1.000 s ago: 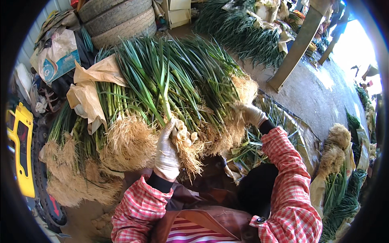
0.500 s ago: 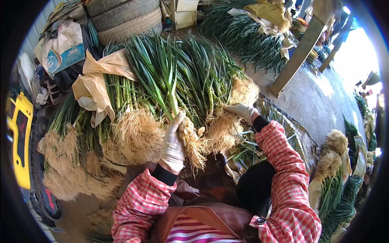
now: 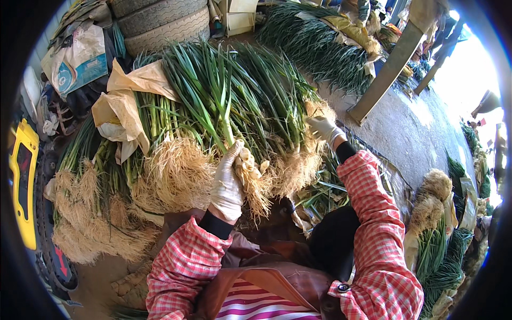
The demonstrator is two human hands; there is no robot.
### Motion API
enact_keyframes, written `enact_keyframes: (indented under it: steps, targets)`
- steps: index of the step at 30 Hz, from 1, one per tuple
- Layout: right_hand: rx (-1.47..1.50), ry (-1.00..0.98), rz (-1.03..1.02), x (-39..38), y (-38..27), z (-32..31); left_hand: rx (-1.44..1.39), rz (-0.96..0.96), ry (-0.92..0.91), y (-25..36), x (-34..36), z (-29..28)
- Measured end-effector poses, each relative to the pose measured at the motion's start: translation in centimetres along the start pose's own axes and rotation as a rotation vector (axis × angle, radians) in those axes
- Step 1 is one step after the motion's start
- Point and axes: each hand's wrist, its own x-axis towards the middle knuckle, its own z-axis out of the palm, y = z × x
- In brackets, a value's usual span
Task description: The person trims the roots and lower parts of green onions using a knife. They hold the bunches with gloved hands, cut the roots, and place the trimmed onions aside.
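My left hand [image 3: 227,184], in a whitish glove, is closed round the lower stems of a small bunch of green garlic [image 3: 228,130]. Pale bulbs and straw-coloured roots hang beside the thumb, while the long leaves point away from me. Over the right end of a large heap of green garlic [image 3: 261,101] is my right hand [image 3: 325,129], also gloved. Its fingers reach out against the root clump [image 3: 320,109] there, and nothing shows held in them. Dense roots [image 3: 178,168] fringe the heap's near side.
Brown paper [image 3: 122,114] lies over the heap's left part. Stacked tyres [image 3: 162,26] stand behind it. A yellow frame [image 3: 24,184] is at far left. A metal post [image 3: 386,72] rises at right, with more green bundles [image 3: 314,45] behind and others [image 3: 437,240] at lower right.
My right hand has moved up and to the right, from the roots beside the held bunch to the clump at the heap's right end. My left hand keeps its hold.
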Motion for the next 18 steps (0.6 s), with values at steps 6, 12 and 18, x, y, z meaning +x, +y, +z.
enact_keyframes:
  steps: [6,12,18]
  targets:
    - [-0.691,0.25,-0.256,-0.7,0.1,5.1,0.015,0.012,-0.007,0.1,-0.4,0.5]
    - [-0.792,0.248,-0.141,0.0,0.9,5.4,-0.001,-0.007,-0.022,-0.1,-0.2,0.6]
    - [-0.425,0.576,-0.321,-0.5,-4.0,-3.6,0.088,0.008,-0.067,-0.7,-0.2,0.2]
